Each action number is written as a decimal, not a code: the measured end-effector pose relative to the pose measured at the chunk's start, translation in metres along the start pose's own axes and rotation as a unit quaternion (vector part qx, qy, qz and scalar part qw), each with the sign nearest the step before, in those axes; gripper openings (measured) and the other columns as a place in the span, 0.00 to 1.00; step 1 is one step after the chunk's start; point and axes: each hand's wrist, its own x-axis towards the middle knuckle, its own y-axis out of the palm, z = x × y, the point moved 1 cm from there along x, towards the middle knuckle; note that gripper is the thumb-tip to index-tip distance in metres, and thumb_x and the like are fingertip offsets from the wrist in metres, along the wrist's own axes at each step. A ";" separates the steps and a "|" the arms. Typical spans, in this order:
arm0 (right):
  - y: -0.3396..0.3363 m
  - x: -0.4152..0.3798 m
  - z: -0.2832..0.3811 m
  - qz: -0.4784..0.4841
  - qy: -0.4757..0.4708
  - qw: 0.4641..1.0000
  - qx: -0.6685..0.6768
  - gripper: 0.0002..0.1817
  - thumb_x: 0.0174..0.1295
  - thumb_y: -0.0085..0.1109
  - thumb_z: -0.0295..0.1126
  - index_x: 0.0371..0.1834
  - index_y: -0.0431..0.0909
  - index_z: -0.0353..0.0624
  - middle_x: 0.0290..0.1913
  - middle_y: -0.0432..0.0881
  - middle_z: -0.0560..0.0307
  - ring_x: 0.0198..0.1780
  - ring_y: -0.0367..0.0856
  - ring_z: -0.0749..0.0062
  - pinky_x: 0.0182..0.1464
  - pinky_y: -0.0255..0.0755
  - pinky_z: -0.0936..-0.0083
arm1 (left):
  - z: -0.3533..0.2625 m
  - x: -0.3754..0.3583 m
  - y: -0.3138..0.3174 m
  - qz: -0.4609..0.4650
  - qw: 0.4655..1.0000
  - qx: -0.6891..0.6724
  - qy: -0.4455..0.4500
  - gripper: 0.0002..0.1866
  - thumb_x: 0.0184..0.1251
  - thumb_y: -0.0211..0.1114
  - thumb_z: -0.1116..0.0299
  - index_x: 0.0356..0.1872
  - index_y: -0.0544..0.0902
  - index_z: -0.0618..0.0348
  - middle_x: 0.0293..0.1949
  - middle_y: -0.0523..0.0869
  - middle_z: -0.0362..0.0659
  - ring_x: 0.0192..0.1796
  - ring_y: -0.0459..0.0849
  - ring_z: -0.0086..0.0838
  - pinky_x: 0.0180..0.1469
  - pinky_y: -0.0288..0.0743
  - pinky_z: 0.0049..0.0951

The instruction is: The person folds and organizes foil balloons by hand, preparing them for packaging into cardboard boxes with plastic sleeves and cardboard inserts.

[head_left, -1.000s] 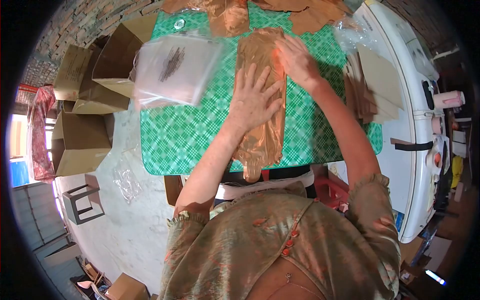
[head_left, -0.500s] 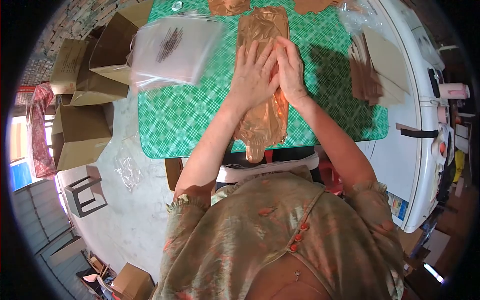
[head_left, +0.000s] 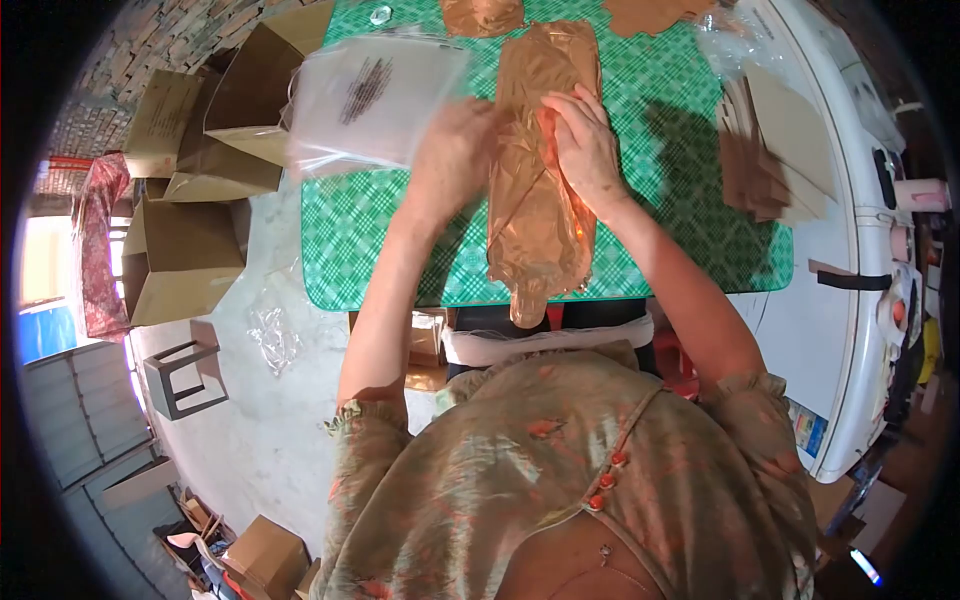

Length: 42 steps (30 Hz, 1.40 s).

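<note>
A long, wrinkled copper-coloured foil piece point(head_left: 520, 200) lies lengthwise on the green checked tabletop point(head_left: 350, 255), its narrow tab reaching past the front edge. My right hand point(head_left: 590, 150) rests on the right side of the foil, fingers extended and somewhat apart. At the foil's left edge is my left hand point(head_left: 455, 155), blurred, with its fingers hidden or smeared; what it touches there is unclear. Just left of that hand lies a stack of clear plastic bags point(head_left: 375, 95) with dark print.
More copper foil pieces point(head_left: 482, 14) lie at the table's far edge. Brown cardboard sheets point(head_left: 755, 150) are stacked at the right, beside a white appliance point(head_left: 850, 250). Open cardboard boxes point(head_left: 190, 250) and a dark frame stool point(head_left: 187, 372) stand on the left.
My left hand has moved left off the middle of the foil to its left edge. My right hand stays on the foil's right side. The whole view has shifted slightly.
</note>
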 end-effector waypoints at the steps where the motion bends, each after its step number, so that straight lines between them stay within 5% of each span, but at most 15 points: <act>1: 0.002 -0.001 -0.002 0.002 -0.007 1.000 -0.005 0.14 0.75 0.55 0.28 0.58 0.85 0.43 0.64 0.86 0.51 0.75 0.71 0.40 0.76 0.66 0.52 | 0.004 -0.010 0.008 -0.005 0.999 0.026 0.027 0.21 0.74 0.68 0.73 0.66 0.85 0.60 0.70 0.83 0.53 0.76 0.77 0.50 0.79 0.69 0.52; 8: 0.005 -0.002 -0.004 0.034 -0.002 0.999 -0.040 0.13 0.73 0.59 0.30 0.56 0.89 0.46 0.67 0.85 0.54 0.78 0.69 0.42 0.79 0.65 0.54 | -0.007 -0.046 0.024 -0.032 0.993 0.107 0.042 0.24 0.77 0.67 0.66 0.71 0.82 0.58 0.74 0.79 0.49 0.79 0.73 0.47 0.82 0.63 0.53; 22: 0.011 -0.003 -0.004 0.089 -0.015 0.990 -0.107 0.23 0.73 0.64 0.41 0.69 0.83 0.50 0.77 0.76 0.53 0.82 0.60 0.41 0.82 0.60 0.51 | -0.028 -0.077 0.020 0.056 0.980 0.189 0.025 0.33 0.86 0.54 0.51 0.83 0.67 0.57 0.84 0.68 0.46 0.87 0.60 0.43 0.87 0.46 0.56; 26: 0.012 -0.002 -0.003 0.090 -0.019 0.989 -0.113 0.27 0.70 0.66 0.47 0.69 0.82 0.48 0.77 0.75 0.52 0.82 0.60 0.39 0.82 0.59 0.50 | -0.039 -0.086 0.020 0.055 0.985 0.155 0.044 0.32 0.82 0.58 0.52 0.78 0.72 0.62 0.79 0.73 0.51 0.84 0.64 0.46 0.86 0.50 0.56; 30: 0.012 -0.003 -0.001 0.096 -0.019 0.988 -0.118 0.31 0.67 0.68 0.49 0.70 0.80 0.46 0.77 0.73 0.51 0.82 0.59 0.40 0.82 0.58 0.48 | -0.035 -0.083 0.021 0.075 0.986 0.146 0.039 0.31 0.84 0.57 0.53 0.80 0.71 0.58 0.82 0.70 0.49 0.87 0.60 0.44 0.88 0.45 0.56; 34: 0.011 -0.002 -0.001 0.095 -0.035 0.987 -0.122 0.30 0.67 0.69 0.48 0.68 0.80 0.45 0.75 0.74 0.52 0.80 0.61 0.41 0.81 0.57 0.47 | -0.031 -0.061 0.015 0.008 0.993 0.100 0.059 0.23 0.77 0.65 0.63 0.68 0.83 0.63 0.70 0.82 0.52 0.79 0.72 0.49 0.84 0.59 0.55; 42: 0.012 -0.001 -0.004 0.103 -0.027 0.986 -0.127 0.29 0.72 0.66 0.44 0.72 0.78 0.43 0.79 0.72 0.48 0.82 0.59 0.41 0.82 0.56 0.48 | -0.020 -0.045 0.038 -0.023 0.991 0.116 0.066 0.27 0.78 0.64 0.64 0.73 0.78 0.64 0.73 0.79 0.55 0.80 0.72 0.47 0.83 0.62 0.51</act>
